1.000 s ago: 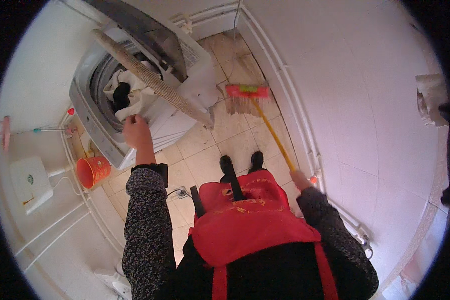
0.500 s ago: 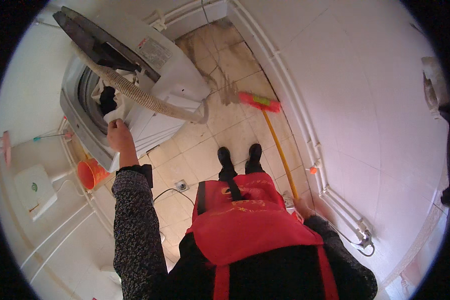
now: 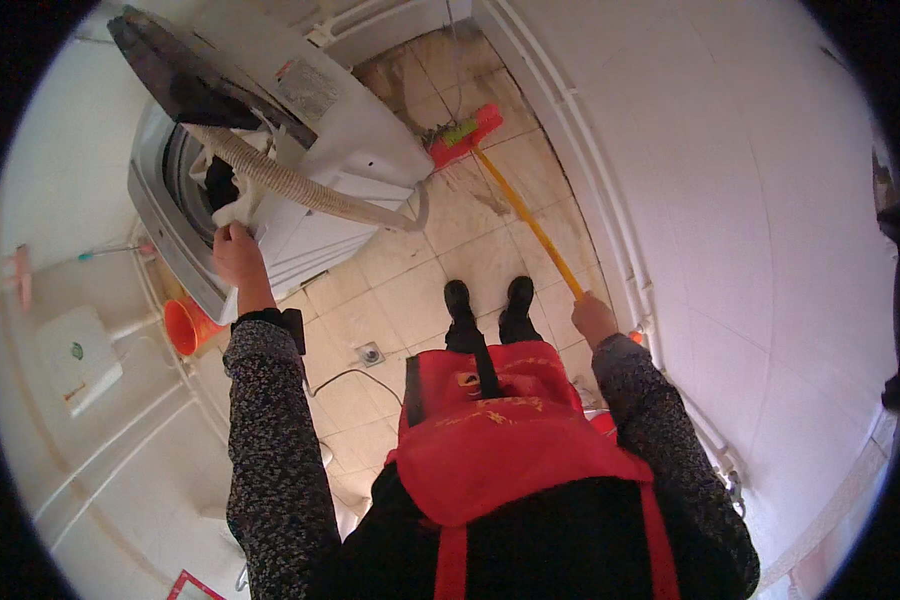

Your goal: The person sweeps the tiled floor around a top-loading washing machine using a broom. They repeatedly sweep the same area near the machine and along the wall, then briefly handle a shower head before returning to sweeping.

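My right hand [image 3: 595, 318] is wrapped round the top of a yellow broom handle [image 3: 530, 222]. The broom head [image 3: 467, 135], red with a green patch, lies on the dirty tiles beside the far lower corner of a white washing machine [image 3: 322, 215]. My left hand [image 3: 240, 258] has its fingers curled at the machine's rim, against white cloth [image 3: 238, 207]; the fingertips are partly hidden. Inside the raised-lid tub there is also black cloth [image 3: 220, 183]. A ribbed beige hose [image 3: 305, 190] lies across the machine.
Pipes [image 3: 595, 180] run along the foot of the right wall. An orange bucket [image 3: 188, 326] stands left of the machine. A floor drain [image 3: 370, 353] with a dark hose [image 3: 355, 374] lies left of my black shoes [image 3: 460, 303]. A white cistern [image 3: 75, 360] hangs on the left wall.
My right hand has come forward with the broom. The broom head has swung left and away, from beside the right wall to the machine's corner. My left hand stays at the rim.
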`<state>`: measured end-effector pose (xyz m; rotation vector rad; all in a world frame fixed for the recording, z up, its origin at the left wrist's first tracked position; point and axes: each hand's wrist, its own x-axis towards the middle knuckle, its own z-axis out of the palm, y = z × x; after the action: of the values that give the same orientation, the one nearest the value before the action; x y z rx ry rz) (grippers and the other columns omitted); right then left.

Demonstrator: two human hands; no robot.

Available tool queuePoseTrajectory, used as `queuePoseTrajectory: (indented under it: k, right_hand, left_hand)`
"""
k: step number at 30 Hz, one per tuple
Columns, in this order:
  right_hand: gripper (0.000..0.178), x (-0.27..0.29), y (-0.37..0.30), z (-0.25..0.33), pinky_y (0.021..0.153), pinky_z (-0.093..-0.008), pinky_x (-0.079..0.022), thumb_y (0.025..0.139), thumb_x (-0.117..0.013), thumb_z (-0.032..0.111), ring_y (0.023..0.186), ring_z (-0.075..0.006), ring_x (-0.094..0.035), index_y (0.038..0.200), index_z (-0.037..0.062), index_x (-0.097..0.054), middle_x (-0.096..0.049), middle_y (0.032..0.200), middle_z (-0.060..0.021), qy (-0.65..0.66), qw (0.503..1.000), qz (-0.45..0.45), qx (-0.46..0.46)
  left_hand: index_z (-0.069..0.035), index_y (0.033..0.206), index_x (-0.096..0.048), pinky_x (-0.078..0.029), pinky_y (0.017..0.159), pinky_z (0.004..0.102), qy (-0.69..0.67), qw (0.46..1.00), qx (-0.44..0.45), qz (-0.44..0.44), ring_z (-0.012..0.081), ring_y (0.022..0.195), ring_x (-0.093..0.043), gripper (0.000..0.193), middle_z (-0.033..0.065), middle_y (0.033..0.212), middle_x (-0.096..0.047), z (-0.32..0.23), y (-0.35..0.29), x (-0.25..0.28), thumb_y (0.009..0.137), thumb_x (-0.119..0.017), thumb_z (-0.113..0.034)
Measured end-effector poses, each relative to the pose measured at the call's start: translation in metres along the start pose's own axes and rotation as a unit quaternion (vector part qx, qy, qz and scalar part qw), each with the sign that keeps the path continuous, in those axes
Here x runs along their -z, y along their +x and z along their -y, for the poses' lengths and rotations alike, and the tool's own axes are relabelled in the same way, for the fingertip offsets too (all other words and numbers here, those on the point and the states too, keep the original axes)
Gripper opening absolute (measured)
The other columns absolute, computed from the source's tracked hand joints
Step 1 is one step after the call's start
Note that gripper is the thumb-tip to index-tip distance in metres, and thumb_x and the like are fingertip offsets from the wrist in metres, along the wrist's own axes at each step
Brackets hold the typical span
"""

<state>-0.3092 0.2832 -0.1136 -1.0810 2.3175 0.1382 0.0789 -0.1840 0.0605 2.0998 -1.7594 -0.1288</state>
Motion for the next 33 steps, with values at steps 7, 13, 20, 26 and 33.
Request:
queuePoseTrajectory:
  k: [7,13,20,26,33]
  right_hand:
    - [0.025,0.025,-0.093,-0.069,0.055,-0.0422,-0.047,0.083,-0.042,0.024,0.065,-0.0305,-0.059,0.083,0.0006,-0.05,-0.058,0.07,-0.0167,-0.088,0.98,0.143,0.109]
    - [0.022,0.032,-0.095,-0.074,0.057,-0.0395,-0.049,0.082,-0.042,0.02,0.069,-0.0286,-0.06,0.083,0.0013,-0.053,-0.058,0.07,-0.0147,-0.137,0.962,0.184,0.15]
    - [0.023,0.039,-0.041,-0.021,0.051,-0.04,-0.047,0.081,-0.044,0.022,0.06,-0.0303,-0.06,0.081,0.0,-0.049,-0.058,0.064,-0.0154,-0.045,0.997,0.065,0.024]
    - [0.027,-0.047,-0.119,-0.102,0.055,-0.0426,-0.047,0.08,-0.046,0.026,0.062,-0.0327,-0.059,0.08,-0.0005,-0.05,-0.058,0.067,-0.0176,-0.032,0.995,0.088,-0.032]
    - [0.026,-0.085,-0.294,-0.095,0.056,-0.0451,-0.046,0.079,-0.044,0.023,0.062,-0.036,-0.058,0.078,-0.0006,-0.056,-0.058,0.068,-0.0186,-0.02,0.989,0.147,-0.004]
  left_hand:
    - [-0.008,0.086,-0.061,-0.042,0.067,0.0434,0.059,0.995,-0.068,-0.039,0.0341,0.078,-0.056,0.032,0.0146,0.084,-0.061,-0.001,-0.001,-0.001,0.073,-0.044,-0.031]
    - [-0.008,0.089,-0.062,-0.042,0.067,0.0441,0.019,0.999,0.025,-0.02,0.0348,0.078,-0.055,0.035,0.0149,0.085,-0.06,-0.013,-0.005,0.006,0.075,-0.042,-0.033]
    - [-0.006,0.096,-0.059,-0.04,0.071,0.0447,0.003,1.0,0.005,-0.009,0.0355,0.082,-0.054,0.041,0.018,0.093,-0.058,-0.013,-0.002,0.004,0.077,-0.036,-0.035]
    - [-0.005,0.096,-0.058,-0.04,0.071,0.0452,0.088,0.993,-0.08,-0.006,0.0364,0.085,-0.053,0.042,0.0177,0.095,-0.058,-0.015,0.0,0.008,0.078,-0.035,-0.035]
    - [-0.006,0.104,-0.056,-0.039,0.075,0.0452,-0.042,0.998,-0.04,0.037,0.0368,0.089,-0.052,0.048,0.0176,0.099,-0.057,-0.012,-0.006,0.01,0.08,-0.034,-0.043]
